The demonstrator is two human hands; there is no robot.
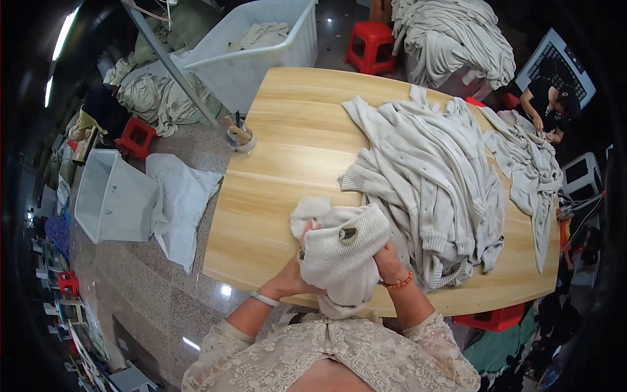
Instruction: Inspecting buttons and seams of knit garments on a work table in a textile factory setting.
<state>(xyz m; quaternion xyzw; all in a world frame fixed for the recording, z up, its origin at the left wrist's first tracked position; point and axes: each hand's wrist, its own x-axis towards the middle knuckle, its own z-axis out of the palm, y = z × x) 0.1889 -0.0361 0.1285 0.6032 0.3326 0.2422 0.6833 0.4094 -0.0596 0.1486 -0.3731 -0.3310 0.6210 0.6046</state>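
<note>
In front of my chest, over the table's near edge, I hold a bunched off-white knitted garment [343, 251]. A dark round spot, a button or an opening, shows on its upper face. My left hand [294, 277] grips the garment's left side; some of its fingers are behind the cloth, and a fingertip shows near the top. On the other side my right hand [390, 261] is closed on the fabric, its fingertips hidden. Part of the cloth lies on the wooden table [268, 189]. Just right of my hands lies a large heap of similar buttoned cardigans [424, 186].
More knitwear [526, 173] hangs over the table's right edge. A clear cup with tools [241, 137] sits at the left edge, beside a metal pole [176, 68]. White bins [251, 72], red stools [371, 49] and another garment pile [454, 39] surround the table. Another person [548, 104] works at far right.
</note>
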